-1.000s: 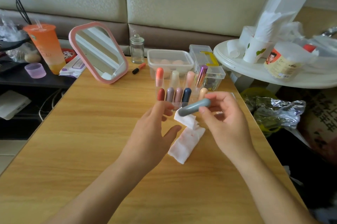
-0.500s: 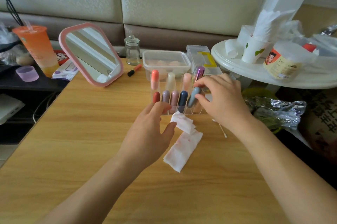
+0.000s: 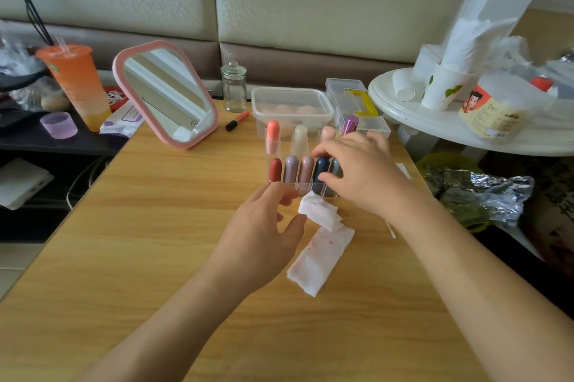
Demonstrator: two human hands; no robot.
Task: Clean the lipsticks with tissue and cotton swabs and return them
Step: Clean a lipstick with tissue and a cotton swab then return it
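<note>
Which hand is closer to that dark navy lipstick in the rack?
Right. The right hand is right beside the navy lipstick, pinching the grey lipstick in the next slot. The left hand hovers in front of the rack, beside the tissue.

Nine lipsticks [image 3: 275,169] show in the one clear rack [image 3: 329,192] — five in the front row, counting the grey lipstick [image 3: 337,168], and four behind. Two clear plastic boxes [image 3: 292,103] stand past them. One pink mirror [image 3: 164,96], one glass jar [image 3: 234,88], one orange marker [image 3: 237,120], one orange tumbler [image 3: 73,83], one small purple cup [image 3: 58,124]. One cotton swab [image 3: 390,228] — and the stained tissue [image 3: 320,254] looks like two pieces, though I can't be sure.
</note>
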